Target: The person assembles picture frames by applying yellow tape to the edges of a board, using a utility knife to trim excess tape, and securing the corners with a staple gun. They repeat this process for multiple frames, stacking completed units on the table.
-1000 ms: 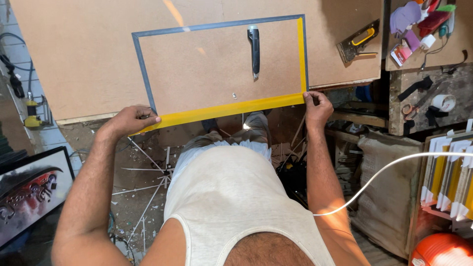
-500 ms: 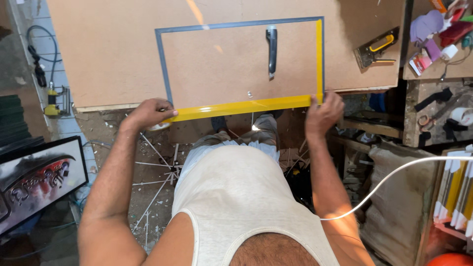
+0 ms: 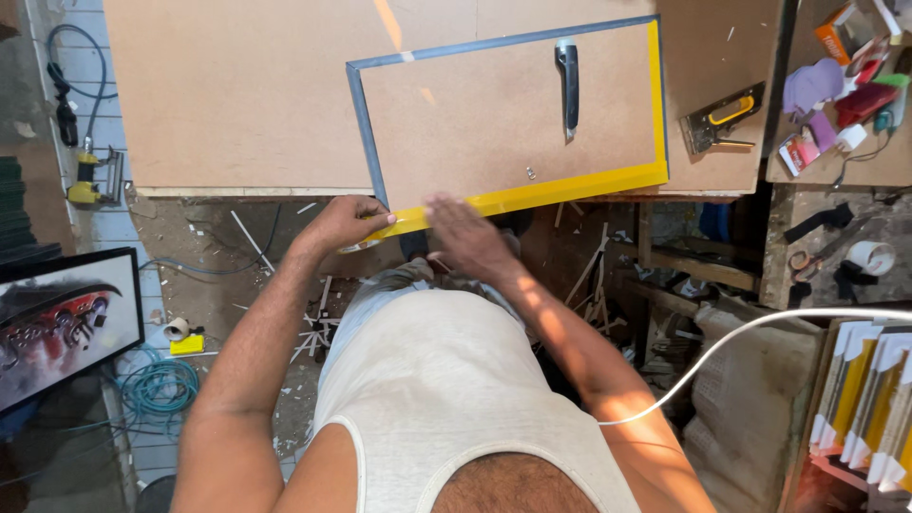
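The left hand pinches the near-left corner of the picture frame, thumb and fingers closed on the moulding where the grey side meets the yellow rail. The right hand lies flat just beside it at three o'clock, fingers pressed together and stretched along the yellow rail, palm down. The frame itself lies on the brown board of the bench, its near rail overhanging the bench edge towards the body.

Done well, this step seems to want the left pinch holding the corner steady while the flat right palm bears evenly down along the rail, keeping the mitre flush and the frame from sliding on the board.

Counted: one frame, with two yellow rails and two grey ones showing; one black utility knife inside the frame at twelve o'clock; one small screw or stud near the yellow rail; one staple gun with a yellow handle at two o'clock; one framed picture standing at nine o'clock; one coil of blue-green cable on the floor.
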The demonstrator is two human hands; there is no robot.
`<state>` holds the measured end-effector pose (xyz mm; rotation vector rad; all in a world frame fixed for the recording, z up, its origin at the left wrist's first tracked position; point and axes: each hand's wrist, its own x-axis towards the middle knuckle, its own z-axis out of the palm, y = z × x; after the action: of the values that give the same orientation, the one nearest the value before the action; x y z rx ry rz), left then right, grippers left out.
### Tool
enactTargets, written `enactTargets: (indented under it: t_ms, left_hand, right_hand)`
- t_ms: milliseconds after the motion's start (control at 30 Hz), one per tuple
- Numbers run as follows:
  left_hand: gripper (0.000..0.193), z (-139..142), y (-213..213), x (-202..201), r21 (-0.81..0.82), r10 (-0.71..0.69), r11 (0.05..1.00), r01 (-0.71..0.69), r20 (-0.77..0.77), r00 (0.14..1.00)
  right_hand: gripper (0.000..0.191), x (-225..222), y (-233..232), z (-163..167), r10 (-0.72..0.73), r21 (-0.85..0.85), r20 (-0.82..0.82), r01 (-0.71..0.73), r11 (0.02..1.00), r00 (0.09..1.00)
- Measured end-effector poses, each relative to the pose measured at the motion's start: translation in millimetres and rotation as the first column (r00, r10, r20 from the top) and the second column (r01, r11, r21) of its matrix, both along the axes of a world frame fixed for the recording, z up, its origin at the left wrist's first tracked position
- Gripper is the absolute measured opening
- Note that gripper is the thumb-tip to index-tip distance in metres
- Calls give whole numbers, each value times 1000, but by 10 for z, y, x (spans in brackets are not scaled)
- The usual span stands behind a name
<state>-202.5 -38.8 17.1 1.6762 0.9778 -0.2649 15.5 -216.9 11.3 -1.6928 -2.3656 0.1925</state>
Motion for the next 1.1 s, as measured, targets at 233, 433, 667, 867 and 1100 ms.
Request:
enactTargets:
  t_ms: [233,433,667,867,1100]
  left_hand:
    - [39,139,-27,30,-28,-16,1000,12,-139,990]
    - [48,167,-14,87,50,-66,995,81,-249,966]
    - [45,160,-49,98,136,-72,984,115,-287,955]
    - [40,112,5,-34,128,-30,990,52,-164,986]
    - [34,47,60,-222,119,-78,988,94,-131,988]
  right_hand:
    - [100,1893,-909,219,-563,-39,279,595,803,778]
    - [71,2330,-501,540,-636,167,274,615,770,721]
    - [19,1806,799,607,-294,237,369,217,947,882]
    - [28,1031,936,642,-396,-45,41,398,916,917]
    - [38,-283,748,509,-477,-393,-418,319,862,773]
